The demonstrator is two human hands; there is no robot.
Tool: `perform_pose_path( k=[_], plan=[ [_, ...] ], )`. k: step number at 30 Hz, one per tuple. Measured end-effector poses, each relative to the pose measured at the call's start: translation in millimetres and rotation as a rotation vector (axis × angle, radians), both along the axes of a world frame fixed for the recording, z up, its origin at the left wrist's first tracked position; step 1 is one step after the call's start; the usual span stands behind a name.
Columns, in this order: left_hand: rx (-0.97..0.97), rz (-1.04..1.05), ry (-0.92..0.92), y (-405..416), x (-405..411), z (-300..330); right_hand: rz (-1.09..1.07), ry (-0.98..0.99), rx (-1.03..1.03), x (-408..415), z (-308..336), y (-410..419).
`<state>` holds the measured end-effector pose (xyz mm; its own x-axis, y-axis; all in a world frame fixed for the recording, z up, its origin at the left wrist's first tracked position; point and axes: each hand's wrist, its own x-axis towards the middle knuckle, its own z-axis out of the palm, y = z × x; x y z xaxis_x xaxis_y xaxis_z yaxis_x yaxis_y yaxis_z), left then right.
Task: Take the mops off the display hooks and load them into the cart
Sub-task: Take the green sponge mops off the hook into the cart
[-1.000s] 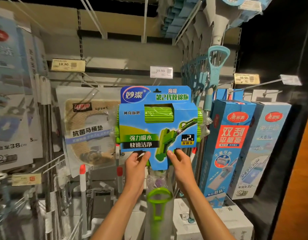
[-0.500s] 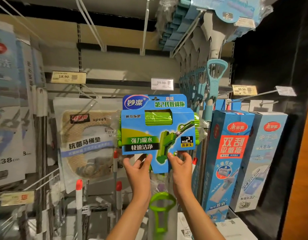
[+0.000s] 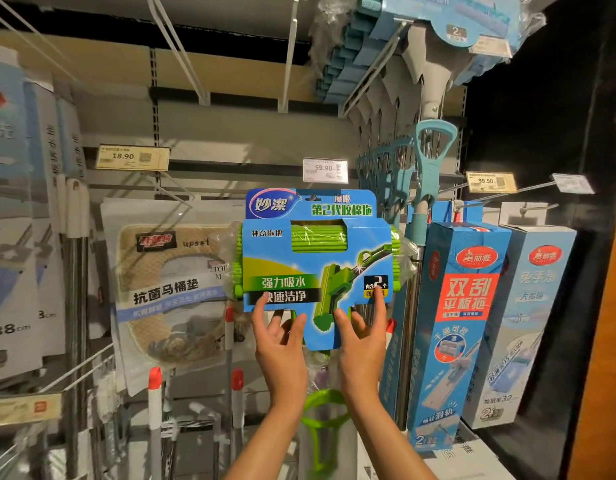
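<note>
Left of our hands hangs a toilet seat pad pack, its right edge hidden behind the green mop. Our left hand pinches the lower left edge of the mop's blue card; our right hand pinches the lower right edge, index finger lying on the card front. The hands are apart. The mop's green handle loop shows blurred between our wrists. Whether the card hangs on a hook we cannot tell. Right of our hands, blue boxed mops crowd close beside the card.
</note>
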<state>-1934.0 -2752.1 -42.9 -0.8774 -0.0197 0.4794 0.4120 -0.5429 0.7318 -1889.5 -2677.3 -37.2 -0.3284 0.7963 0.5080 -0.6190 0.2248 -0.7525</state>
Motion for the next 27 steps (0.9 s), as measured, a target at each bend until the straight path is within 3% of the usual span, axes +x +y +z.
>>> perform_pose_path(
  k=[14, 27],
  plan=[
    [-0.112, -0.022, 0.102, -2, -21, 12, 0.013, -0.059, 0.198, -3, 12, 12],
    [-0.172, -0.032, 0.183, 5, -27, 31, 0.010, -0.054, 0.160, -6, 24, 19]
  ],
)
